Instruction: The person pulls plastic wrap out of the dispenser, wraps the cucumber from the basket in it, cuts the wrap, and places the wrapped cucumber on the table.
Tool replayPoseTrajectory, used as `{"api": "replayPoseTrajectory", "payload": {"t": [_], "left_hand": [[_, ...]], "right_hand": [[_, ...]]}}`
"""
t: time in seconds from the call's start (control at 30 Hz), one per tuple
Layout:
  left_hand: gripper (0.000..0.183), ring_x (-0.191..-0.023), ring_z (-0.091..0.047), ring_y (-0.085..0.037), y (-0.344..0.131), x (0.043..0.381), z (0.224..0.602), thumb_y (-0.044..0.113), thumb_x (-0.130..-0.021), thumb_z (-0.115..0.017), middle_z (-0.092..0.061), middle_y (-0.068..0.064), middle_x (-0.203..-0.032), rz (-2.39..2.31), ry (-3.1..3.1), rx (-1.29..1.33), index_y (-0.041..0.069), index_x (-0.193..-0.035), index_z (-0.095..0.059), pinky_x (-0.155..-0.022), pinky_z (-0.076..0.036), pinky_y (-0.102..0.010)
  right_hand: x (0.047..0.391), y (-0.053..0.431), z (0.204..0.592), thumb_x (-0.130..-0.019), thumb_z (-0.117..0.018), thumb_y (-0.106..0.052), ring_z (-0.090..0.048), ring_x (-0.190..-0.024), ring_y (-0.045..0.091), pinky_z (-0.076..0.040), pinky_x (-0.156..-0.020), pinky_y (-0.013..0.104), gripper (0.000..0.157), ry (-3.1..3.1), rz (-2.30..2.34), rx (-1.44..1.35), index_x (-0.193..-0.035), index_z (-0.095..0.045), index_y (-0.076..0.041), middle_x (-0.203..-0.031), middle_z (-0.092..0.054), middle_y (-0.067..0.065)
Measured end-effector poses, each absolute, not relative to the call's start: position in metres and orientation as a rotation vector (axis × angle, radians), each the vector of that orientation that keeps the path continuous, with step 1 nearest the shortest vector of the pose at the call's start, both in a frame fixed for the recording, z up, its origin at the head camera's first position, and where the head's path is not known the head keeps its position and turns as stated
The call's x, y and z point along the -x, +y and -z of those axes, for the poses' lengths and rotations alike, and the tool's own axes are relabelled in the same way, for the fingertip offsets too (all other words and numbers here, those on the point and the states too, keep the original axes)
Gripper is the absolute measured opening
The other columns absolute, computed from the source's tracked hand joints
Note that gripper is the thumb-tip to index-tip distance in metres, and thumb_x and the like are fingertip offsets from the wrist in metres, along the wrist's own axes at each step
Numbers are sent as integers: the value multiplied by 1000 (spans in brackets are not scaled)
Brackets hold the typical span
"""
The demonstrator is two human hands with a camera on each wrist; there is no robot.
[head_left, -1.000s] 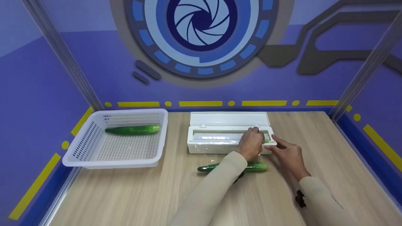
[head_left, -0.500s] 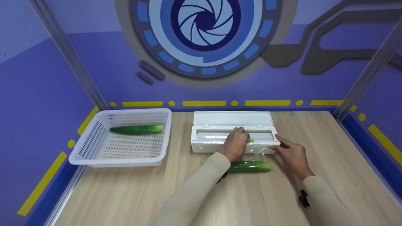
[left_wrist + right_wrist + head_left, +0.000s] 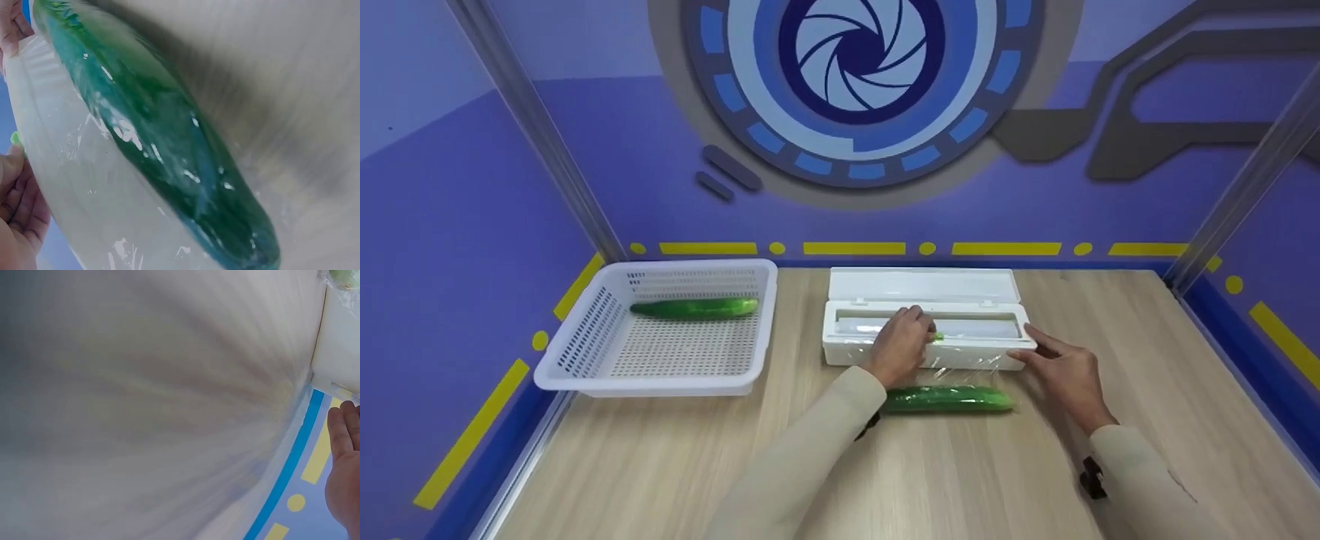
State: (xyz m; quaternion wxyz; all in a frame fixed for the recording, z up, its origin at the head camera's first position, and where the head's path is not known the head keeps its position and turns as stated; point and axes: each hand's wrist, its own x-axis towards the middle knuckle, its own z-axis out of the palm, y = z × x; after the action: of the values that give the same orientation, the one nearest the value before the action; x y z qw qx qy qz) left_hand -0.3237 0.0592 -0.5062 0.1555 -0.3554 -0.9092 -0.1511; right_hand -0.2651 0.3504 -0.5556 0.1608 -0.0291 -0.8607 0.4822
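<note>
Likely light and rigid, the box point(image 3: 949, 307) suits holding where the right hand point(image 3: 1069, 379) grips its corner; left hand point(image 3: 900, 349) pinches green slider point(image 3: 938, 337).

We see a purple printed wall point(image 3: 615, 150) behind the pale wood-grain tabletop point(image 3: 1155, 367), grey metal posts point(image 3: 549, 150) at its far corners.
</note>
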Motion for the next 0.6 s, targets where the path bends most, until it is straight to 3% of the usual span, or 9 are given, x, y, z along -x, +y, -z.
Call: {"api": "replayPoseTrajectory", "payload": {"t": [0.27, 0.5, 0.6], "left_hand": [[19, -89, -69, -11, 57, 328, 511, 14, -98, -80, -74, -3, -98, 921, -2579, 999, 5, -114, -81, -82, -54, -20], [7, -88, -70, -8, 55, 329, 509, 11, -98, -79, -74, 1, -94, 893, -2529, 1048, 9, -100, -85, -81, -53, -17], [7, -89, -71, -9, 56, 330, 509, 9, -98, -77, -75, 0, -95, 833, -2507, 1096, 9, -100, -85, -83, -53, -16]], "right_hand": [[264, 348, 557, -86, -89, -39, -65, -125, 28, -48, -87, 7, 65, -2450, -1363, 87, -140, -68, -8, -136, -67, 11], [265, 348, 560, -87, -90, -35, -66, -109, -4, -52, -83, 10, 62, -2433, -1348, 42, -139, -69, -9, -133, -70, 11], [264, 350, 559, -87, -90, -34, -63, -104, -11, -52, -81, 9, 61, -2426, -1340, 40, -138, -70, -8, -131, -70, 12]]}}
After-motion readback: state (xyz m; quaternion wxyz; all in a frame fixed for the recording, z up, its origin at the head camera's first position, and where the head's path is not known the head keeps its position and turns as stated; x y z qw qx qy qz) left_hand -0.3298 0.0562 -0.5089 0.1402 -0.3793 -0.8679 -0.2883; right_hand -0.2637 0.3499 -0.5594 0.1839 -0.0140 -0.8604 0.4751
